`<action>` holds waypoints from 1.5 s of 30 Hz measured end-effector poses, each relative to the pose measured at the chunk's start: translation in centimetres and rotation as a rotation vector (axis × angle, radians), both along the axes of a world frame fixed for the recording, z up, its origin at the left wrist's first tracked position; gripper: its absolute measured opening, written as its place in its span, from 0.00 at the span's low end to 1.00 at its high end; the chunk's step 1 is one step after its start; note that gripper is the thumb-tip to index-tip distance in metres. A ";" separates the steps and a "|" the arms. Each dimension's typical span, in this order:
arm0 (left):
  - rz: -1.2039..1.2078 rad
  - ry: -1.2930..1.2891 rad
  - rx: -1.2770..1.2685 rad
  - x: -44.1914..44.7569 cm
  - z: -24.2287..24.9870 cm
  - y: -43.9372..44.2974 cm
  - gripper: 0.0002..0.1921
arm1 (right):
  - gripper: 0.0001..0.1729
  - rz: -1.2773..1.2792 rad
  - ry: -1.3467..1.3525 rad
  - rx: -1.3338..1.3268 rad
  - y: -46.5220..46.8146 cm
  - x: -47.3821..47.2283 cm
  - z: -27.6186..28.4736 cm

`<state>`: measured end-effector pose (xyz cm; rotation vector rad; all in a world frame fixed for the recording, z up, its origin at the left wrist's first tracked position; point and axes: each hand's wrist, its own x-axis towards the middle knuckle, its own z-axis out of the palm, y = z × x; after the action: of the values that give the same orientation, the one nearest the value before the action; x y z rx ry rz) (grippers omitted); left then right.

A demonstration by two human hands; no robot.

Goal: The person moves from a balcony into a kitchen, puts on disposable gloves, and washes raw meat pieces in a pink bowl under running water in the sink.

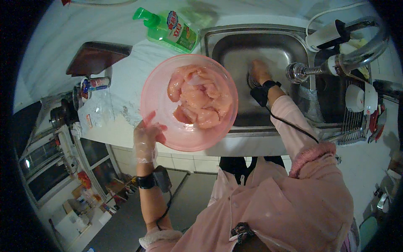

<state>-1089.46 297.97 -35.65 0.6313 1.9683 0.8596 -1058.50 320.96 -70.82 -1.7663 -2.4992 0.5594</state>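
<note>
A translucent pink plastic bowl [157,94] holds several pieces of raw meat [200,97], pale pink and wet, apparently chicken. My left hand [148,135], in a clear plastic glove, grips the bowl's lower left side, with its fingers showing through the wall. The bowl covers the counter's edge and part of the left rim of the steel sink [252,119]. My right hand [260,71] reaches down into the sink basin, close to a dark round part that looks like the drain. Its fingertips are hard to make out, so what it holds or touches is unclear.
A green pump bottle [173,31] lies tilted behind the bowl. The chrome faucet [362,60] arches over the sink's right side. At left are a dark brown box-like object [99,56] and a printed can [96,84]. A wire rack [355,126] with white dishes sits at right.
</note>
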 end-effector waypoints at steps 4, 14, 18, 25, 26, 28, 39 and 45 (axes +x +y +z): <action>-0.052 0.035 0.024 0.2 -0.6 0.7 0.28 | 0.12 -0.311 0.305 -0.267 -1.5 0.4 3.1; -0.339 0.196 0.036 1.2 -0.9 4.8 0.26 | 0.08 -0.293 1.091 -0.042 -13.5 0.8 22.1; -0.435 0.295 0.009 2.5 -2.1 7.3 0.26 | 0.06 -0.132 1.070 0.041 -13.5 -0.2 23.3; -0.583 0.376 -0.023 5.7 -2.7 9.8 0.26 | 0.21 -0.178 1.051 0.368 -12.1 0.5 22.8; -0.605 0.377 -0.020 6.4 -2.3 9.9 0.26 | 0.19 -0.262 1.060 0.386 -12.0 0.1 22.8; -0.574 0.391 -0.001 7.9 -1.8 10.0 0.25 | 0.19 -0.344 1.032 0.393 -11.8 -0.6 22.8; -0.754 0.769 -0.035 13.4 -3.7 12.0 0.16 | 0.23 -0.723 1.011 0.131 -12.1 -0.2 25.5; -0.837 0.844 0.011 15.8 -3.5 12.1 0.15 | 0.27 -0.748 1.128 -0.019 -12.1 0.3 25.5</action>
<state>-1073.61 310.10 -39.12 1.8682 2.0524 0.0495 -1058.17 308.81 -45.28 -1.5243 -1.0210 1.0653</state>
